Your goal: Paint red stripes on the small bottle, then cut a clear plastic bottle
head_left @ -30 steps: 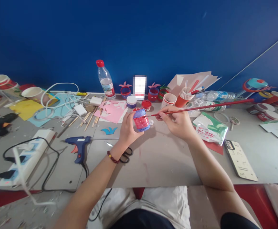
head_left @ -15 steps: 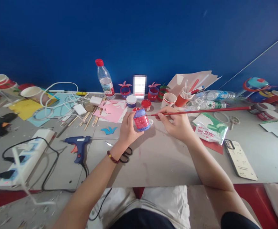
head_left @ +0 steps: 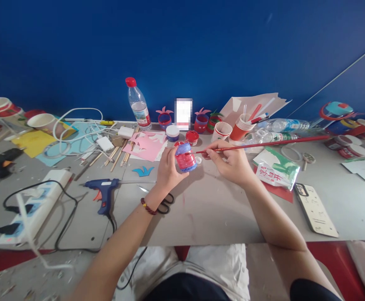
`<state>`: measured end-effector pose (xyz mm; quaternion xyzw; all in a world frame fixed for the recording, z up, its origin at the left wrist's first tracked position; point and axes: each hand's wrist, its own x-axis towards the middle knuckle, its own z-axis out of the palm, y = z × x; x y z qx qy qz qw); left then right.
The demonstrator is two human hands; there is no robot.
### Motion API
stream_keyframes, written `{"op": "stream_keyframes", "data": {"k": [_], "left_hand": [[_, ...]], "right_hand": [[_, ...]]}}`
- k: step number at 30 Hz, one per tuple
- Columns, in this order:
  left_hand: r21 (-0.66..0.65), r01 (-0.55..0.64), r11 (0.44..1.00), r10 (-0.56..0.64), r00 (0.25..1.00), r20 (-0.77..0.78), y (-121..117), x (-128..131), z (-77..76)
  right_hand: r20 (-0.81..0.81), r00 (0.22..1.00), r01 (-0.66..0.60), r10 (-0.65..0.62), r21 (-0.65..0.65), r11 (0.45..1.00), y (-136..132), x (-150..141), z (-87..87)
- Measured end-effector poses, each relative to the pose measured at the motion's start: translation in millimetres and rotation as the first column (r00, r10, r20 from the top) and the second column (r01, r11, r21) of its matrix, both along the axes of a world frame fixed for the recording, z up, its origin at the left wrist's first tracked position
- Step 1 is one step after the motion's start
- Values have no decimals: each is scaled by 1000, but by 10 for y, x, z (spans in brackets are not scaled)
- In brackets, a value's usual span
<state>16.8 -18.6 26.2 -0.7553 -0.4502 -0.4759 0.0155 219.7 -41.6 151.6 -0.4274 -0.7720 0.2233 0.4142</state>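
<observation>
My left hand (head_left: 168,170) is closed around a small plastic cup (head_left: 186,160), tilted above the table, with blue bands at both ends and red paint round its middle. Between the fingers of my right hand (head_left: 228,159) is a long red paintbrush (head_left: 273,144), its tip at the cup's red side. Just behind the cup stand an open jar of red paint (head_left: 192,137) and a white-lidded jar (head_left: 172,133). Scissors (head_left: 165,205) lie partly under my left wrist, near a blue paper cutout (head_left: 143,171).
To the left are a blue glue gun (head_left: 103,190), a power strip (head_left: 36,209) and looping cables. A water bottle (head_left: 138,106) stands at the back. Paper cups (head_left: 222,131) stand right of centre, a phone (head_left: 316,210) near the right front edge.
The brush's far end has risen slightly and its tip has shifted a little along the cup's red side. My left hand and the cup stay almost still.
</observation>
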Motion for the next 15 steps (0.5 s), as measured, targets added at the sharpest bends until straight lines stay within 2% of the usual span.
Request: {"op": "stream_keyframes", "data": {"k": [4,11,15], "left_hand": [[-10,-15,1000,15,1000,11,9,-1,-7],[18,17,1000,-18,999,36,18,-12,51],[14,5,1000,-6,999,46,16,-12,44]], "right_hand": [[-58,998,20,-24,-69,997,77,46,-23],[2,990,139,-139,-21,990,154,118,-39],[48,992,121,-120,-13,993,108,74,-53]]}}
